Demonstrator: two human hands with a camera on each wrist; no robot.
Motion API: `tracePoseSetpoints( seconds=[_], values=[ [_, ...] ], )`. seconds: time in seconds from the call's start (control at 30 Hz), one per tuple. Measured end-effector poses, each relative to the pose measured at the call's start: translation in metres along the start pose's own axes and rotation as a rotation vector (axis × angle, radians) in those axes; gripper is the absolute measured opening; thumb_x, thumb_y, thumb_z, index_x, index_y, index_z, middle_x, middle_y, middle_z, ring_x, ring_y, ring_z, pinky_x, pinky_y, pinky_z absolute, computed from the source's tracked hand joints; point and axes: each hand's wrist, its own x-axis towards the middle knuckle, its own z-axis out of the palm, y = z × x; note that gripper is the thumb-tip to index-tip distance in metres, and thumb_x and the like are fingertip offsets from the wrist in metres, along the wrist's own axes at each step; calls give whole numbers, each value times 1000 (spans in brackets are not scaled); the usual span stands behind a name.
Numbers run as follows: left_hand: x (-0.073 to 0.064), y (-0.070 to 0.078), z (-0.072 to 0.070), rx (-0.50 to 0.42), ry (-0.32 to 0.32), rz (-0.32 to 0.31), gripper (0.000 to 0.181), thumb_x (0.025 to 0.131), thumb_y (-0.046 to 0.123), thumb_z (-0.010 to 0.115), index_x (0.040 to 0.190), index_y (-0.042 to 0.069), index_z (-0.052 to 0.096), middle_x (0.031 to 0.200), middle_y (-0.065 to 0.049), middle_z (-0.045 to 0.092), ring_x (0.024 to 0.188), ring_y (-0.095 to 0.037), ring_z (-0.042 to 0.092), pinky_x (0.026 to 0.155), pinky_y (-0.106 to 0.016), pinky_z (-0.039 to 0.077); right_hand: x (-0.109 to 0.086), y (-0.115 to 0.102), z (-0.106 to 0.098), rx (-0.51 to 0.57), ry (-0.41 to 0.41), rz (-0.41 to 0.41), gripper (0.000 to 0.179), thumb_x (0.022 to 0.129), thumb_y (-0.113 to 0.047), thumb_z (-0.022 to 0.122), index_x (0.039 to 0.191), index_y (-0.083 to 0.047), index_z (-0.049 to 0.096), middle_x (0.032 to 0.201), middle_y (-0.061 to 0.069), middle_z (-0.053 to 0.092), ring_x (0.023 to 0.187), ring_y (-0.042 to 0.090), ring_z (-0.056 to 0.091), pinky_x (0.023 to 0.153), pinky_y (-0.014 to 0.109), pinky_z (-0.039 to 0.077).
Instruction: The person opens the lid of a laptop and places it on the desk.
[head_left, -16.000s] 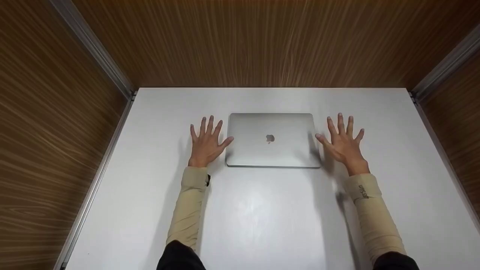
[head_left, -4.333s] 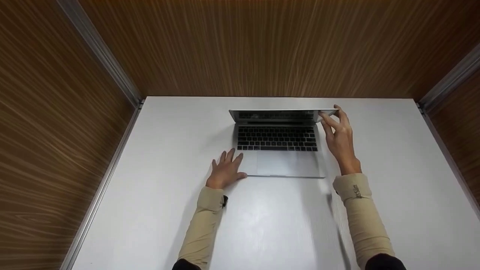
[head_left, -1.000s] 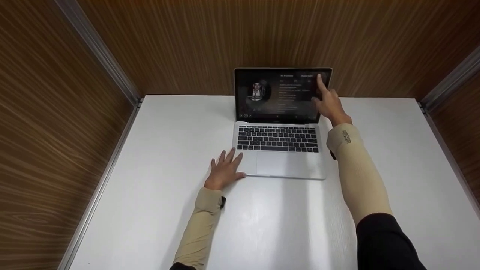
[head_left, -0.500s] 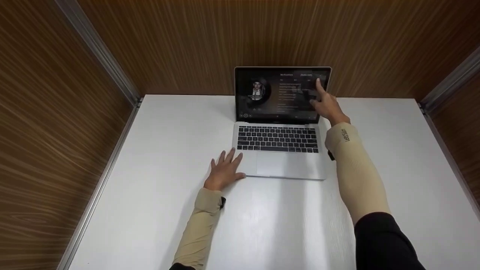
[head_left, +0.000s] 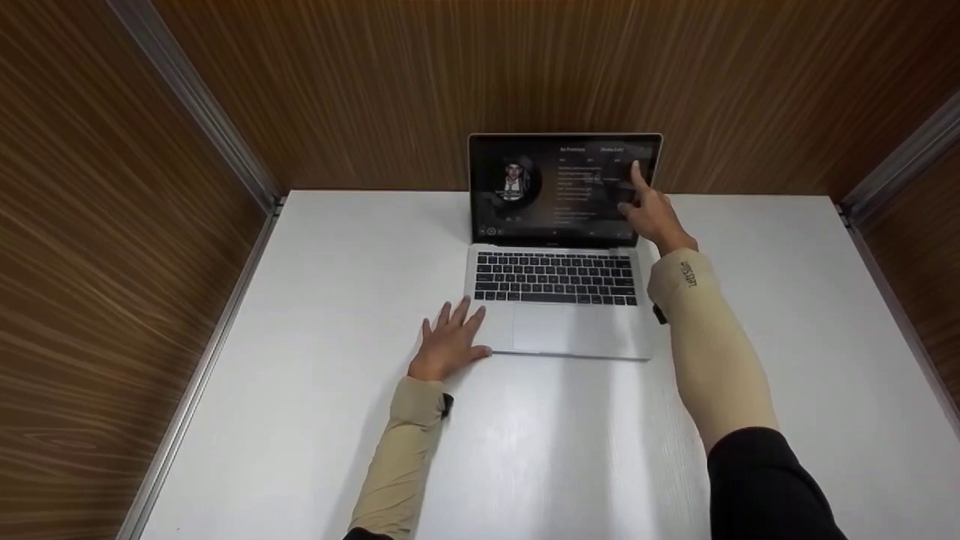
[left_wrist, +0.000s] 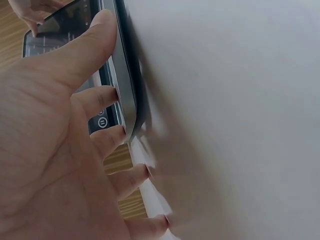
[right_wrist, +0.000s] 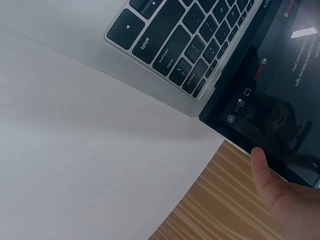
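An open silver laptop [head_left: 562, 330] stands on the white table, its lit dark screen [head_left: 551, 202] tilted up and showing a round picture beside lines of text. My left hand [head_left: 444, 349] lies with fingers spread at the laptop's front left corner. In the left wrist view its thumb [left_wrist: 102, 32] is along the laptop's front edge. My right hand [head_left: 657, 214] is at the screen's right side, index finger straight up and overlapping the glass, thumb lower down. From the right wrist, the thumb [right_wrist: 258, 160] shows right at the screen's side edge; the other fingers are hidden.
The white table [head_left: 322, 285] carries the laptop close to its far edge. Wood-grain panels [head_left: 375, 90] rise at the back and both sides, with metal rails [head_left: 217, 120] at the corners. Beige sleeves [head_left: 716, 352] cover both forearms.
Since 16 seconds ago the closed laptop has been opened, with the right hand raising its lid. Over the last second that hand slid slightly down the screen; the left hand stayed still.
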Motion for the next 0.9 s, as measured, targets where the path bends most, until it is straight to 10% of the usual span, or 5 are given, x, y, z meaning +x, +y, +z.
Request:
tracePoseSetpoints(
  seconds=[0.13,0.4,0.7,0.9],
  values=[
    [-2,-2,2,-1,0,-4,75,97,42,67,160,13,35,168,-14,17,152,-44,11,113,-73,14,-1,1,4,-1,3,-14,79,105,-11,48,163,-25,-4,139,34,46,122,39,45,113,56,30],
    [-1,-3,1,-6,-6,-9,76,98,43,66,160,14,33,168,-14,15,152,-44,9,114,-72,12,-4,2,4,3,1,0,78,106,-17,48,163,-29,-4,163,32,14,151,46,12,119,61,14],
    [2,-1,-7,23,-12,5,71,101,42,62,159,11,36,167,-17,17,151,-44,13,115,-69,16,-9,2,-1,8,-2,-17,76,105,-20,48,165,-22,1,167,21,11,152,42,11,120,58,13],
    [6,-4,-25,-27,118,65,58,105,38,56,153,7,46,163,-20,28,150,-40,21,118,-62,19,-25,5,-9,-44,44,-13,71,105,-28,49,163,-5,15,164,28,14,150,47,12,119,60,13]
  ],
)
